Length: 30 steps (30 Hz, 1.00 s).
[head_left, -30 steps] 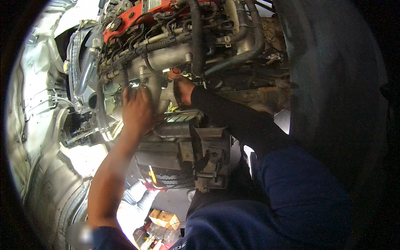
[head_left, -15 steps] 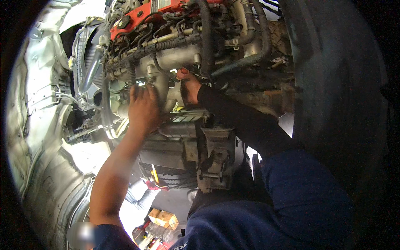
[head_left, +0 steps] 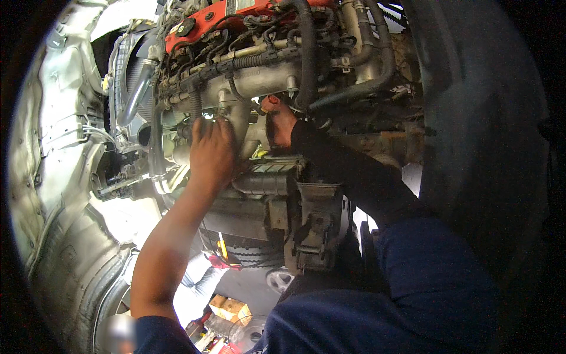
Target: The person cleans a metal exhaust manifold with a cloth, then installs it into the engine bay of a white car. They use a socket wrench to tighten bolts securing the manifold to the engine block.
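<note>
An engine with a red cover (head_left: 224,19) lies in front of me, with a silvery intake manifold (head_left: 262,84) along its side. My left hand (head_left: 212,150) reaches in below the manifold, just left of a curved metal pipe (head_left: 239,121). Its fingers are bent away from me and the tips are hidden among the parts. To the right of that pipe, my right hand (head_left: 282,123) is closed, with the thumb side up, below the manifold. What either hand grips cannot be made out.
Black hoses (head_left: 306,53) cross the engine, and a radiator (head_left: 132,82) stands at its left. A dark air-box-like housing (head_left: 265,180) sits below my hands. White body panels (head_left: 59,130) flank the left. Lower down are a cardboard box (head_left: 231,309) and a blurred person (head_left: 121,334).
The whole view has shifted slightly, so the engine and both hands appear a little further right. Both hands keep the same places among the engine parts.
</note>
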Tool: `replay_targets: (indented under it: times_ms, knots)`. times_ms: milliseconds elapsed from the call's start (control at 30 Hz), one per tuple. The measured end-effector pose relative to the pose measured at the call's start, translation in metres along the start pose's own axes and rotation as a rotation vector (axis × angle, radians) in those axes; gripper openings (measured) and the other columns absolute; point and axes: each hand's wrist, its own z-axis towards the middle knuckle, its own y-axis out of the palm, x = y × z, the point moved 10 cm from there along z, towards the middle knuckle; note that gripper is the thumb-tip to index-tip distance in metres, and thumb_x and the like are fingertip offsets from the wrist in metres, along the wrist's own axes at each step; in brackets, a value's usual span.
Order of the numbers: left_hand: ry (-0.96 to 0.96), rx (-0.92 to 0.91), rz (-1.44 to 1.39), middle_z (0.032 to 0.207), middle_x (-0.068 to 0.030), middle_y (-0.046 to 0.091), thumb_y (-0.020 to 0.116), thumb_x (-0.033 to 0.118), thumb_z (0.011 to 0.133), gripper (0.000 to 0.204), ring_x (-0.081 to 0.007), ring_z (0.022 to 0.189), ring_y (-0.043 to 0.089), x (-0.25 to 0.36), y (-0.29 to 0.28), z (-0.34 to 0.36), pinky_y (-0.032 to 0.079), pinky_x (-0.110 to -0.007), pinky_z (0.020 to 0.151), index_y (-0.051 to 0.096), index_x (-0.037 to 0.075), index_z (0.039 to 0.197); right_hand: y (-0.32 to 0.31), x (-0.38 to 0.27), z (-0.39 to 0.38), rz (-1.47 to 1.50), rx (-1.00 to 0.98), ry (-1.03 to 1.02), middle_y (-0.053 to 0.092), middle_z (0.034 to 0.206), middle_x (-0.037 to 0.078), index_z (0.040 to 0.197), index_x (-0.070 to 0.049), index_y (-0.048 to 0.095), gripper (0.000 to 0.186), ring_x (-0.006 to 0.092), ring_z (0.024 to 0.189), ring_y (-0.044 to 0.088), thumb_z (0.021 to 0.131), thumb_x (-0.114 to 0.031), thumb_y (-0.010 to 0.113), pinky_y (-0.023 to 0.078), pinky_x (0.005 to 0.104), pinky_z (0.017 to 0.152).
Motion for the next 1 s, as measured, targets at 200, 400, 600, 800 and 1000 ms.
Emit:
replay_targets:
  times_ms: [200,400,600,800,1000]
  knots:
    - [0.025,0.079,0.055,0.139,-0.0243,0.063,0.094,0.054,0.066,0.116,-0.0352,0.134,0.061,0.003,-0.004,-0.003,0.023,-0.053,0.129,0.042,-0.011,0.147,-0.009,0.011,-0.002,0.070,0.157,0.051,0.060,0.083,0.000,0.089,-0.016,0.060,0.025,0.0182,0.074,0.059,0.099,-0.040,0.061,0.053,0.0412,0.078]
    - [0.025,0.096,0.031,0.137,-0.0242,0.063,0.094,0.058,0.064,0.119,-0.0349,0.132,0.061,0.002,-0.003,-0.002,0.024,-0.052,0.129,0.042,-0.011,0.145,-0.023,0.025,0.015,0.227,-0.010,0.185,0.055,0.078,-0.006,0.087,-0.018,0.056,0.021,0.0128,0.070,0.055,0.100,-0.034,0.061,0.048,0.0391,0.072]
    - [0.020,0.077,0.013,0.134,-0.0238,0.064,0.095,0.057,0.064,0.119,-0.0346,0.131,0.061,0.001,-0.001,-0.001,0.024,-0.052,0.129,0.041,-0.012,0.145,-0.039,0.015,0.024,-0.023,-0.078,0.004,0.060,0.105,-0.007,0.098,-0.028,0.062,0.021,0.0189,0.098,0.060,0.092,-0.045,0.074,0.051,0.0490,0.092]
    - [0.004,0.079,0.039,0.133,-0.0227,0.065,0.097,0.053,0.062,0.118,-0.0342,0.131,0.061,0.001,-0.001,-0.001,0.026,-0.052,0.128,0.042,-0.011,0.144,-0.032,0.015,0.024,-0.004,-0.103,0.049,0.059,0.101,-0.007,0.096,-0.026,0.060,0.024,0.0187,0.093,0.059,0.087,-0.044,0.075,0.051,0.0456,0.089]
    - [-0.010,0.102,0.045,0.133,-0.0224,0.066,0.097,0.054,0.060,0.119,-0.0341,0.132,0.061,0.002,-0.001,-0.001,0.026,-0.052,0.128,0.043,-0.011,0.144,-0.026,0.012,0.020,-0.012,-0.098,0.019,0.062,0.101,-0.003,0.098,-0.022,0.063,0.029,0.0202,0.091,0.060,0.084,-0.044,0.076,0.051,0.0465,0.088]
